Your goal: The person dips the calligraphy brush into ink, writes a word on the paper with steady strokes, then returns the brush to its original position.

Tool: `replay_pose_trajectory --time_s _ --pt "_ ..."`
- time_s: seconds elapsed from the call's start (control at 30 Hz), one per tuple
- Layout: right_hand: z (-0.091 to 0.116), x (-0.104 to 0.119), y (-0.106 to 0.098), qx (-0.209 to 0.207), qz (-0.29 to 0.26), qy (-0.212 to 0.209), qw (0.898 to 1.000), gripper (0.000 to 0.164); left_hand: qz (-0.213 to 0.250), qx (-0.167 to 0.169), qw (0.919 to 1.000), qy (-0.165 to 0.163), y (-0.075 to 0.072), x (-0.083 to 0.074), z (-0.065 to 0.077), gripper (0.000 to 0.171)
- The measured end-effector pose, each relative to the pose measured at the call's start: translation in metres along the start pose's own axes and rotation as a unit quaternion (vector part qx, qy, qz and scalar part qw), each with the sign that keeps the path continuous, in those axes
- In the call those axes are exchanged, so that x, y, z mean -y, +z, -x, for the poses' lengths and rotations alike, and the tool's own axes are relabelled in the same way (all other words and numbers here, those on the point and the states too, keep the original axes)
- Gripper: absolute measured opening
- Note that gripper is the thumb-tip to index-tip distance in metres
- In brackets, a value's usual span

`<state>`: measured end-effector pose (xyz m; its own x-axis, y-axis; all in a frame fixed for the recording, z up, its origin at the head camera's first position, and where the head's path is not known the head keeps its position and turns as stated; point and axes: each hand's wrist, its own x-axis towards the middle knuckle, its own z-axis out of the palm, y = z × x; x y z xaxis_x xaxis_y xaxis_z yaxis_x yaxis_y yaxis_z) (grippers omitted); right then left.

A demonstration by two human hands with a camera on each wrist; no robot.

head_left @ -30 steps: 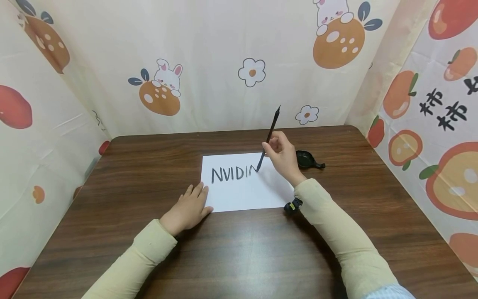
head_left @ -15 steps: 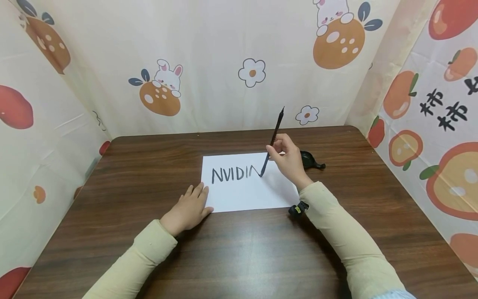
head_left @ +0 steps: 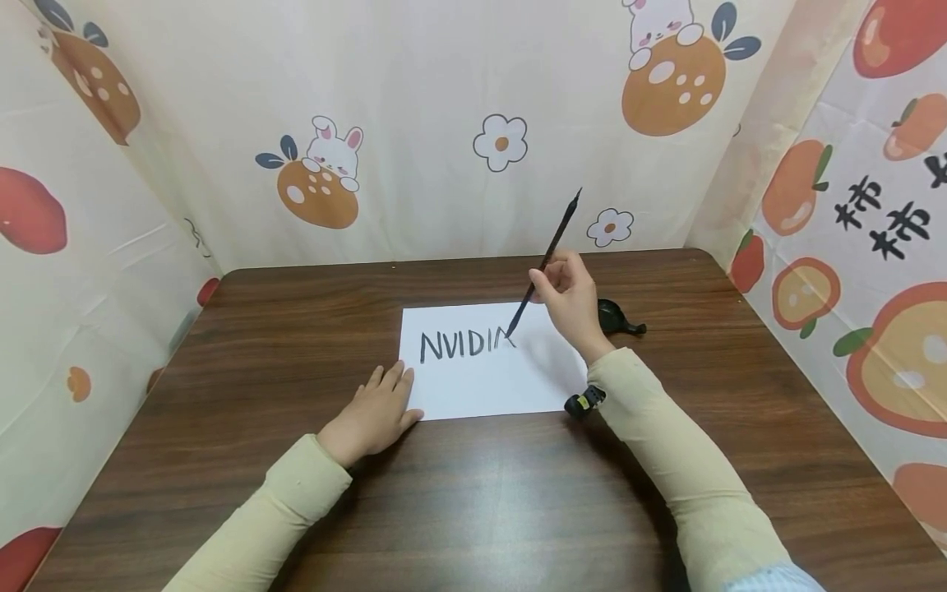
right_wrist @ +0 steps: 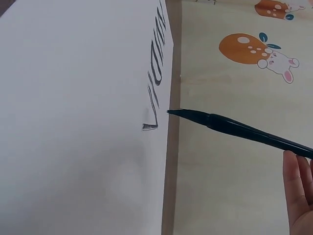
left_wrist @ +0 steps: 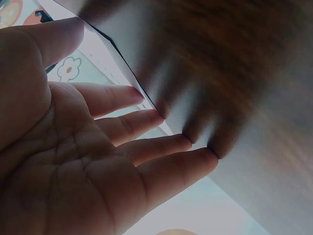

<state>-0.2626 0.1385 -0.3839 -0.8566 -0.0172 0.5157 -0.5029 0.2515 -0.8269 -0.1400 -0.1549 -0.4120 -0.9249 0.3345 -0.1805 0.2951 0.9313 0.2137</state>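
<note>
My right hand (head_left: 573, 304) pinches a slim black calligraphy brush (head_left: 558, 234) between thumb and fingers, its shaft leaning up and to the right. In the right wrist view the brush (right_wrist: 210, 120) points its dark tip at the paper (right_wrist: 73, 122), a little apart from the last stroke. On the white sheet of paper (head_left: 473, 390) stand black painted letters (head_left: 462, 344) reading "NVIDI", followed by thin slanting strokes. The left hand (head_left: 373, 407) rests with its fingers extended at the paper's left edge; its palm side fills much of the left wrist view.
A small black dish (head_left: 612, 317) with a short handle sits right of the paper, partly behind my right hand. A small black device (head_left: 584, 402) is strapped at the right wrist. The brown wooden table (head_left: 473, 510) meets patterned curtains (head_left: 414, 164) at the back and sides.
The brush first moved down and right, leaving a slanting stroke with a short end mark, then its tip came back up and left. The left hand has stayed in place.
</note>
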Motion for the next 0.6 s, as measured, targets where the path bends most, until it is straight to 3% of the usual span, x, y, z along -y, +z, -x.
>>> replay_pose_trajectory --time_s 0.3,0.6 --pt "-0.006 -0.009 0.010 -0.011 -0.036 0.045 0.998 0.027 -0.002 -0.002 1.0000 0.000 0.000 0.001 0.000 0.067" --pt "-0.006 -0.013 0.012 -0.008 -0.019 0.057 0.998 0.026 -0.005 -0.001 1.0000 -0.002 0.001 0.001 -0.001 0.067"
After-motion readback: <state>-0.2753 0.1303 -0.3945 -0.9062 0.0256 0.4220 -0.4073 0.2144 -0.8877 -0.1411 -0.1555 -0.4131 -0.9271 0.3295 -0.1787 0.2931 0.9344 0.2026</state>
